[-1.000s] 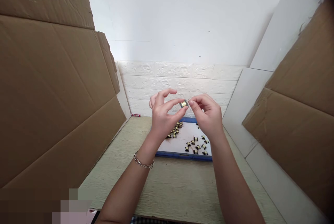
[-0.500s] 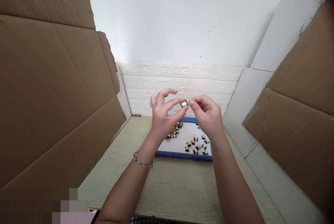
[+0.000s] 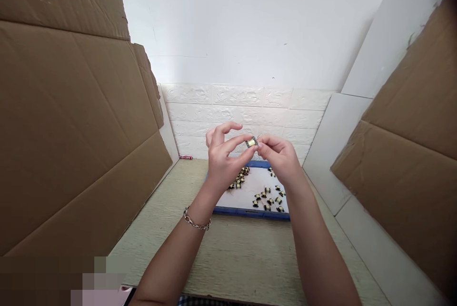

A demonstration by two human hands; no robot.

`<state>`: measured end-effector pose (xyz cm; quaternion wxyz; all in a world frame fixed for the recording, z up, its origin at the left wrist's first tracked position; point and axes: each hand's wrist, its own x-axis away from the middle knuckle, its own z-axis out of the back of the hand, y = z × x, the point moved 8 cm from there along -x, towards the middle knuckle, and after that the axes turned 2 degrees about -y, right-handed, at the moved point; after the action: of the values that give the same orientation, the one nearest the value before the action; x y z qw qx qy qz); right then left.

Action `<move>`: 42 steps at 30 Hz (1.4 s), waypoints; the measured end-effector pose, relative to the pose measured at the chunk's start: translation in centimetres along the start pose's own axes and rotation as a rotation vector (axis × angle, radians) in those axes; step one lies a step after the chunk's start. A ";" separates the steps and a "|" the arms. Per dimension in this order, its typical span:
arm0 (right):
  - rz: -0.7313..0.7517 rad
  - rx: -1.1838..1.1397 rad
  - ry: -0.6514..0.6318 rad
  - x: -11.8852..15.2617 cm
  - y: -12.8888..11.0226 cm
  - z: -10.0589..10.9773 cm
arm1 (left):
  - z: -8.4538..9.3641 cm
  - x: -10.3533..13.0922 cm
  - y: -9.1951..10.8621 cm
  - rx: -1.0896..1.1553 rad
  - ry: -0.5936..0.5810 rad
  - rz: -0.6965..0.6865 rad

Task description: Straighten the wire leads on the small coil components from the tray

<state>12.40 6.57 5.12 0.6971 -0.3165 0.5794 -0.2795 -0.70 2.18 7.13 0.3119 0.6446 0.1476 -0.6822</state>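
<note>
Between the thumb and index finger of my left hand (image 3: 228, 149) is a small transformer coil (image 3: 252, 142), yellow-wrapped in the middle with dark pinned ends. The other left fingers are raised and curved away from it. My right hand (image 3: 280, 156) pinches at the coil's right end, thumb against bent fingers; whether it grips the pins or a thin wire there is hidden. Both hands are held above a blue-rimmed tray (image 3: 250, 211) with a white bottom. A dense pile of similar coils (image 3: 240, 180) lies at the tray's left, and several scattered coils (image 3: 270, 200) at its right.
The tray stands on a pale green wood-grain table (image 3: 243, 253). Tall cardboard (image 3: 78, 120) walls the left side, with more cardboard (image 3: 410, 134) and white panels on the right. A small red tube-like item (image 3: 186, 157) lies by the back left corner. Behind is a white brick-patterned wall (image 3: 235, 94).
My right hand has shifted slightly left and down, its fingers closer against the coil's end. The left hand and the coil have barely moved.
</note>
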 end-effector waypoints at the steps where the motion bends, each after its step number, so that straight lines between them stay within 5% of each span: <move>1: -0.002 -0.015 -0.012 0.0 0.1 -0.1 | 0.0 0.0 0.0 0.003 0.002 -0.001; 11: -0.044 0.150 0.051 -0.3 1.1 1.4 | 0.6 -0.2 -0.3 -0.035 0.017 -0.021; 15: 0.149 0.259 0.195 0.4 -1.4 2.1 | 0.5 -0.4 -0.4 -0.065 -0.016 -0.036; 22: 0.404 0.567 0.248 1.6 -4.9 1.2 | -0.1 -0.4 -0.4 -0.070 -0.096 -0.037; 35: 0.430 0.769 0.243 1.5 -4.7 1.3 | -0.9 -0.4 -0.8 -0.062 -0.226 -0.053; 42: 0.392 0.737 0.194 1.3 -4.3 1.0 | -0.7 -0.4 -1.3 -0.066 -0.193 0.012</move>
<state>13.47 2.96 7.71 0.7458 0.0976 0.5529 -0.3584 -1.01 3.71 7.21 0.3497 0.5660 0.1356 -0.7341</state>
